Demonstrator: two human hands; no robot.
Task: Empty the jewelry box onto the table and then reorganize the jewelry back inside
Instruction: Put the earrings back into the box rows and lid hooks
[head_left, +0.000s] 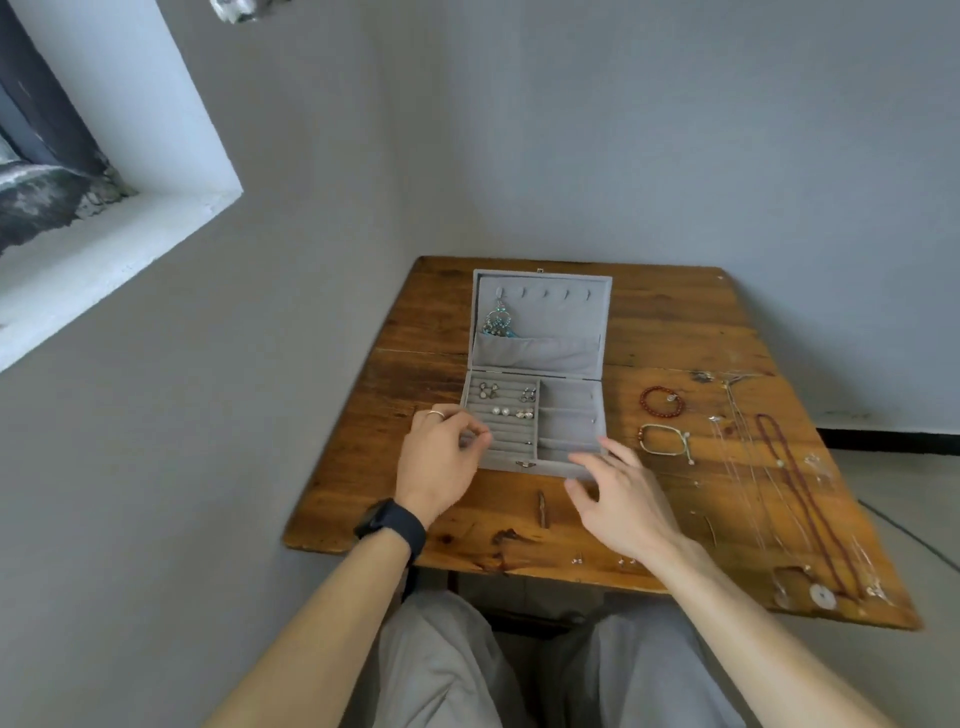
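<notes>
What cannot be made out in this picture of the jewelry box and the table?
Head view:
- Left hand: curled fingers hide what they pinch, if anything.
- Right hand: blurred; contact with jewelry box unclear.
- Thin chains: too fine to count.
- Bits at table front edge: too small.

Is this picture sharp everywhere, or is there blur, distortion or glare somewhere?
Head view: the right hand is motion-blurred, the left hand only slightly soft; the wide-angle lens skews the walls and the table; the light is soft, without hard glare; the thin chains on the right are barely resolved.
</notes>
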